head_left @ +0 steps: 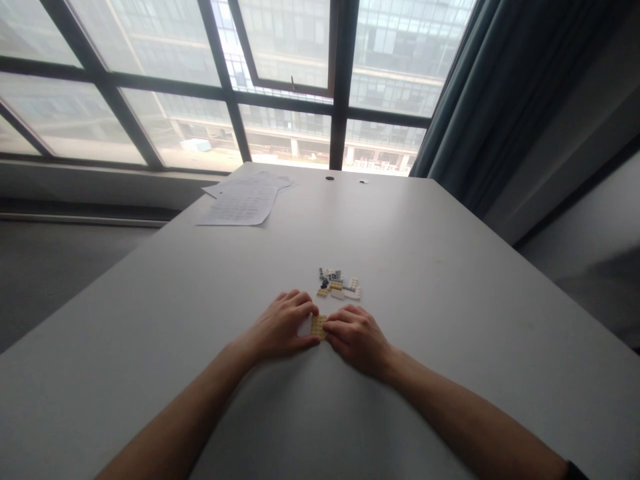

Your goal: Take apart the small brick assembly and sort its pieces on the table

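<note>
A small tan studded building plate [318,326] lies between my two hands on the white table. My left hand [286,325] grips it from the left, thumb at the near edge and fingers at the far edge. The fingertips of my right hand [357,335] press together on its right side and cover that part. Whether a smaller piece sits under those fingertips is hidden. Just beyond my hands is a loose pile of building bricks [337,285] in tan, white, grey and black.
Printed paper sheets [240,202] lie at the far left of the white table [400,247]. Two round cable holes, one dark [330,178] and one partly white [363,181], are near the far edge. Windows stand behind the table, and a dark blue curtain [465,87] hangs at the right.
</note>
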### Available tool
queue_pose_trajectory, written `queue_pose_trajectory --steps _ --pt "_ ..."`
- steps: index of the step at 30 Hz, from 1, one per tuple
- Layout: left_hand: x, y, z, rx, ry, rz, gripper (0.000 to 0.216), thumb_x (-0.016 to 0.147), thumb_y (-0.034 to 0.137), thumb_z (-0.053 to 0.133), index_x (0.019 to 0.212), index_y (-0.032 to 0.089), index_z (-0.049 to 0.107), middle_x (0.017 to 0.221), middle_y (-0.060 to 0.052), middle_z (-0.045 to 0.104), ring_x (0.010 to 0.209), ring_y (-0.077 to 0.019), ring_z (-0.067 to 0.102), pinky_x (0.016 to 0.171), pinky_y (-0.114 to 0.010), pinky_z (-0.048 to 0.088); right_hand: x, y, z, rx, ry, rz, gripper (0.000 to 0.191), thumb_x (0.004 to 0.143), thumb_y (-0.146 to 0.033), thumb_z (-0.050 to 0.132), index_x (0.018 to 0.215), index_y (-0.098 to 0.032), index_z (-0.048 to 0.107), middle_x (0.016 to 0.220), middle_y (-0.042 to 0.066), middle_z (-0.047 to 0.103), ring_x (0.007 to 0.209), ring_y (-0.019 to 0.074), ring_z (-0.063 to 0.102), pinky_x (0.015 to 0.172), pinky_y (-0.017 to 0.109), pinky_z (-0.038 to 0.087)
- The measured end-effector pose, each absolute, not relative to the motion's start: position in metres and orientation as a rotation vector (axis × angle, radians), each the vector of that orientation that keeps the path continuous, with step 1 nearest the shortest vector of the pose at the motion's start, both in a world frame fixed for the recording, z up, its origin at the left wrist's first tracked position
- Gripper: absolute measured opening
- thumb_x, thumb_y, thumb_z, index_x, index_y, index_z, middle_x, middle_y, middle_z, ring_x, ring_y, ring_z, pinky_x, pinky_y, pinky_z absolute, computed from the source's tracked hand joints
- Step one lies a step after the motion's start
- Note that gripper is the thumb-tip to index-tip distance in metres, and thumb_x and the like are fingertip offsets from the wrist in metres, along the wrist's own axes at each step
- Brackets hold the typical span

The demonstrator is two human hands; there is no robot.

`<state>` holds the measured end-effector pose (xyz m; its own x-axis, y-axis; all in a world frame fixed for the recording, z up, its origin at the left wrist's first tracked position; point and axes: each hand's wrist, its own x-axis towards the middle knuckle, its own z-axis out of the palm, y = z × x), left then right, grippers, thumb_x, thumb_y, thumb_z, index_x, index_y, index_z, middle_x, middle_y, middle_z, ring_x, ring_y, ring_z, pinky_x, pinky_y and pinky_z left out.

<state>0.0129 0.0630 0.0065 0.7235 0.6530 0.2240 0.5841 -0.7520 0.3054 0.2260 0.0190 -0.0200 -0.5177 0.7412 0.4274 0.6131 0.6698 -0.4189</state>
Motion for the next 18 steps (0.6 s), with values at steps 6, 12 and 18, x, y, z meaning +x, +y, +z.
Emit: queue_pose_trajectory --steps 6,12,18 --pt "0.0143 0.0619 0.0076 2.72 0.981 0.483 0.03 0.074 0.041 0.067 0.096 0.023 0.062 0.094 -0.004 0.06 0.091 -0.0216 0.054 0.083 -0.035 0.041 0.2256 0.0194 -0.0207 -1.043 -2.28 0.287 0.013 0.088 -0.024 0.057 0.091 -0.023 0.07 0.092 0.005 0.071 0.09 0.0193 0.058 0.088 0.035 0.042" --pt "0.0135 0.0625 0.0066 2.718 0.983 0.464 0.031 0.074 0.042 0.067 0.099 0.023 0.061 0.097 -0.004 0.06 0.094 -0.0225 0.053 0.084 -0.036 0.039 0.2265 0.0197 -0.0214 -1.04 -2.284 0.299 0.014 0.088 -0.024 0.056 0.091 -0.023 0.07 0.093 0.004 0.071 0.09 0.02 0.057 0.087 0.035 0.042" --pt "0.0134 0.0631 0.0054 2.718 0.972 0.472 0.034 0.073 0.044 0.068 0.099 0.023 0.061 0.096 -0.004 0.06 0.093 -0.0223 0.053 0.083 -0.036 0.04 0.2268 0.0191 -0.0219 -1.055 -2.286 0.3 0.014 0.088 -0.023 0.056 0.093 -0.023 0.069 0.094 0.004 0.071 0.091 0.0197 0.057 0.087 0.035 0.042"
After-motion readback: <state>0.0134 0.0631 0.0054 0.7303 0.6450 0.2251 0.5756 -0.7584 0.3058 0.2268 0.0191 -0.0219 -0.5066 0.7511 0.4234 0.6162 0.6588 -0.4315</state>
